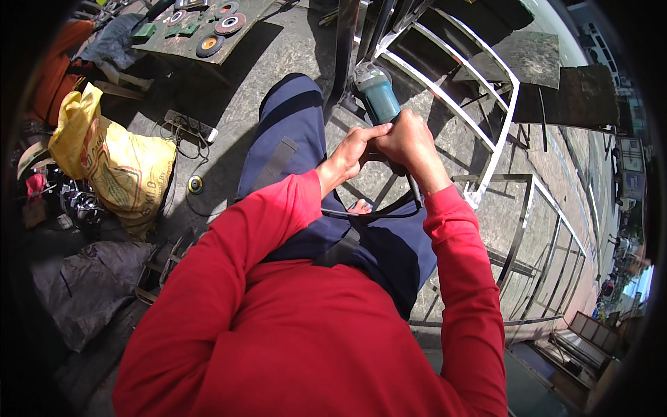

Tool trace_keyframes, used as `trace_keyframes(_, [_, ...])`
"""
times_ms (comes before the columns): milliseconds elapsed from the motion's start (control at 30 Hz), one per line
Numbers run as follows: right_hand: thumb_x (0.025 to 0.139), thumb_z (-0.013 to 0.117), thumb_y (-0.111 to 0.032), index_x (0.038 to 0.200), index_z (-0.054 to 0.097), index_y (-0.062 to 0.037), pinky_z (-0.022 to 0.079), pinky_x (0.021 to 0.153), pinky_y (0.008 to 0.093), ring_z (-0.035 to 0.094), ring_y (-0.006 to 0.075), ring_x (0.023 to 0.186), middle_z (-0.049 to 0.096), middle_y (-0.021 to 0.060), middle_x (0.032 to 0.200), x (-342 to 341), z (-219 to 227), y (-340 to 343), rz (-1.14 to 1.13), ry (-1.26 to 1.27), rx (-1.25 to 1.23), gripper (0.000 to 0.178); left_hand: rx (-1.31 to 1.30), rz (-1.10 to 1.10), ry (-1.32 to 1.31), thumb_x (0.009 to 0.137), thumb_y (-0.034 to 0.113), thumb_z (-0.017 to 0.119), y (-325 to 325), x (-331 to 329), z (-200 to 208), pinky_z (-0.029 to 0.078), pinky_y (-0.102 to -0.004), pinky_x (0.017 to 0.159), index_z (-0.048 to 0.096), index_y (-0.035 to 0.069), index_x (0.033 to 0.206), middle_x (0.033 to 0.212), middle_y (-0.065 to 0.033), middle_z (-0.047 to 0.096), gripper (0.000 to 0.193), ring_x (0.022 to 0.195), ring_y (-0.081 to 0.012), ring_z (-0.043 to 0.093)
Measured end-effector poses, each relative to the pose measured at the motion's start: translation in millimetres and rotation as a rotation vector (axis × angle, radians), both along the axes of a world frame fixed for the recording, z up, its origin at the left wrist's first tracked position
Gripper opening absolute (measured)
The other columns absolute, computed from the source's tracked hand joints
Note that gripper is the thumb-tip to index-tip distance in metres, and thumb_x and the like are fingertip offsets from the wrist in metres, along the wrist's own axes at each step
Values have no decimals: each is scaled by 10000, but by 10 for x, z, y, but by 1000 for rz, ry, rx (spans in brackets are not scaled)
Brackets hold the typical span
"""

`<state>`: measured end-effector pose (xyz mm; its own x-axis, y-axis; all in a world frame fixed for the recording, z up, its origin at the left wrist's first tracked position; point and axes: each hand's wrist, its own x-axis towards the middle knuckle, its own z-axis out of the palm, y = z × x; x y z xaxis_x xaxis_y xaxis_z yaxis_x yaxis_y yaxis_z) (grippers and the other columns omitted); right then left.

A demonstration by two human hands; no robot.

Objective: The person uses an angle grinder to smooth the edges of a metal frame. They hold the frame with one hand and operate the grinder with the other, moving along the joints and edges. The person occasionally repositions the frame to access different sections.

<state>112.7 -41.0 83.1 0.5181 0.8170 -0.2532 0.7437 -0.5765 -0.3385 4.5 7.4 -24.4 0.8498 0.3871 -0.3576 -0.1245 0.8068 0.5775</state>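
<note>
An angle grinder [381,97] with a teal body and a grey metal head is in front of my knees, its head at the upright bars of a metal frame [439,90]. My right hand [408,142] is wrapped round the rear of its body. Beside it my left hand [349,154] is closed at the tool's back end, thumb reaching toward the right hand; its fingers are partly hidden. A black power cord [379,215] runs from the grinder's rear across my lap. The disc is hidden, so I cannot tell whether it touches the metal.
A low table [170,42] at the far left bears several grinding discs [230,23]. A yellow sack [118,160], a power strip [191,128] and a loose disc [195,184] lie on my left. Another welded frame [531,257] extends to the right over the concrete ground.
</note>
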Motion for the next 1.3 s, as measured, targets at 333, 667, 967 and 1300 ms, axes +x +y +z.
trace_keyframes(333, [693,728,-314,934,636,140,562,821,445,690,412,931,683,305,933,19,-11,34,27,-46,-34,523,22,-40,37,926,389,633,48,8,-64,502,-372,896,658,31,1110,1019,-85,691,403,940,-199,667])
trace_keyframes(667, [695,712,-319,863,676,119,570,782,451,698,415,863,678,310,833,113,-52,115,52,-73,31,471,50,27,64,859,420,710,107,68,52,513,-302,754,688,34,1020,901,-76,693,418,784,-171,662])
trace_keyframes(967, [681,710,-346,819,697,109,576,770,425,710,383,834,685,285,805,212,-87,60,67,65,46,476,31,61,10,863,357,714,112,101,114,554,-311,749,647,-6,1113,967,-118,697,446,808,-211,694])
trace_keyframes(1300, [691,719,-344,862,721,71,584,748,394,723,345,805,709,238,828,250,-134,60,48,81,7,449,139,12,108,916,404,636,140,110,59,496,-394,868,638,86,1148,1034,-68,669,394,937,-193,632])
